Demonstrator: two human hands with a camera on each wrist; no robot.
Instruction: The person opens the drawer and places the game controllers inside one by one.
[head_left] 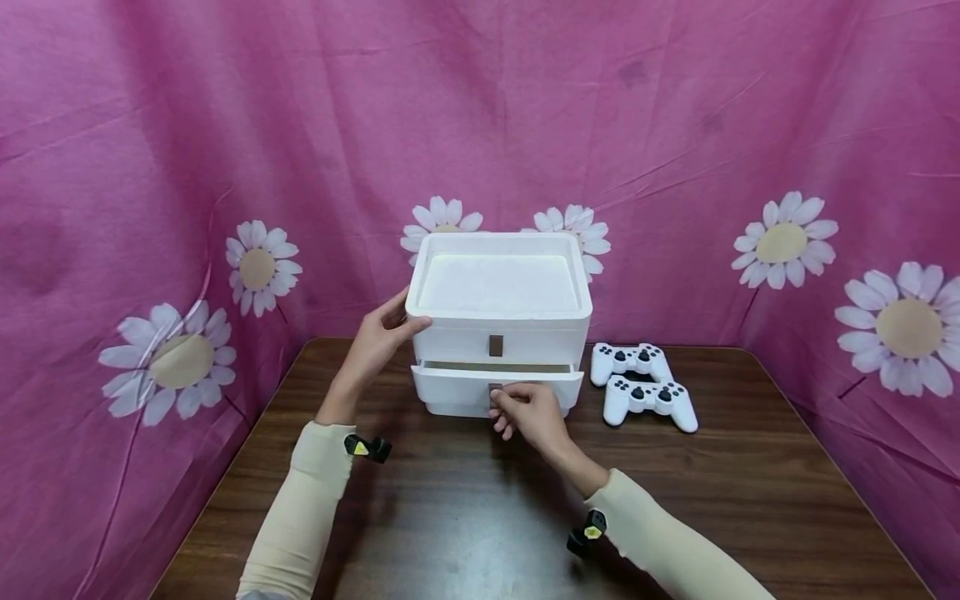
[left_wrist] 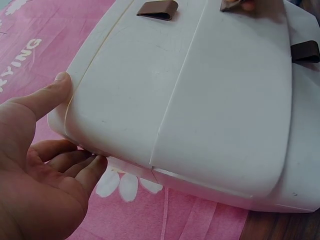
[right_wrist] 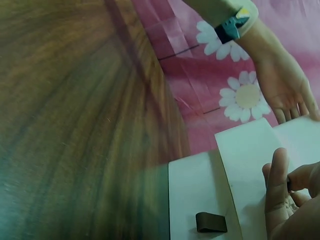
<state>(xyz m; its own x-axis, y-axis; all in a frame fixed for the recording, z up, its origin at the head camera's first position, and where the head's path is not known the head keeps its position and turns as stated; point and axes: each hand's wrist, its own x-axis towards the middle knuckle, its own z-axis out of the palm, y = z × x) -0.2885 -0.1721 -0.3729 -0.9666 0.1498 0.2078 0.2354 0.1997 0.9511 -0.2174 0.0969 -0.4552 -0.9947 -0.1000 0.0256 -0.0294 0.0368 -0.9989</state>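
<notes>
A white drawer unit [head_left: 502,341] stands on the table, its top a shallow recessed tray. One drawer [head_left: 450,385], below the top one, is pulled partway out, with a narrow gap above its front. My right hand [head_left: 536,412] pinches the brown pull tab [head_left: 495,387] of that drawer between thumb and fingers. At the unit's upper left corner, my left hand [head_left: 378,337] grips with the thumb at the front edge and the fingers against the side. The left wrist view shows the top drawer's brown tab [left_wrist: 158,9] untouched and another tab [left_wrist: 305,51] lower down.
Two white game controllers [head_left: 633,360] [head_left: 649,402] lie right of the unit, one partly overlapping the other. Behind the brown wooden table [head_left: 465,508] hangs a pink cloth [head_left: 337,150] printed with white daisies, which also lines both sides.
</notes>
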